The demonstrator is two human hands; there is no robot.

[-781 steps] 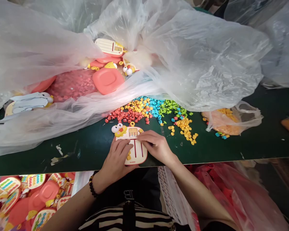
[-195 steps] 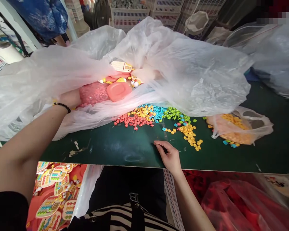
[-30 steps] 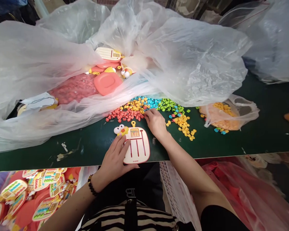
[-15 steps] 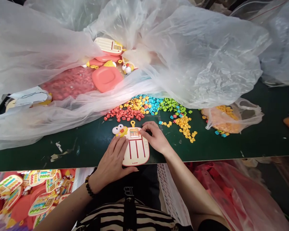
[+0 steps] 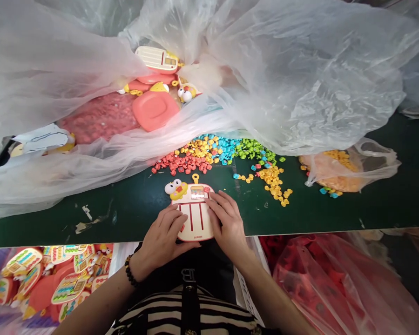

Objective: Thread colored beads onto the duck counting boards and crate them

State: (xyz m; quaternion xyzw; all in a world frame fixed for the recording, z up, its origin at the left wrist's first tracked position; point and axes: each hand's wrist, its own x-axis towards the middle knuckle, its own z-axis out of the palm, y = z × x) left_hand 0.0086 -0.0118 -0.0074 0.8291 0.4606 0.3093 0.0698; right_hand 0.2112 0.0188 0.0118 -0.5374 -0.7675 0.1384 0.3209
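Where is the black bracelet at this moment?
In the head view, the bracelet circles the left wrist, left of centre, below the left hand touching the toy.

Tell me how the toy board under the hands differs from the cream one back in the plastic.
The front toy board lies on the green table; the rear toy board lies among coral-red parts.
The left hand and right hand touch the front board; no hand touches the rear one.
The front board's bulging eyes show clearly; the rear board's face is not clear.
Both have cream faces, dark slots and a small picture panel.
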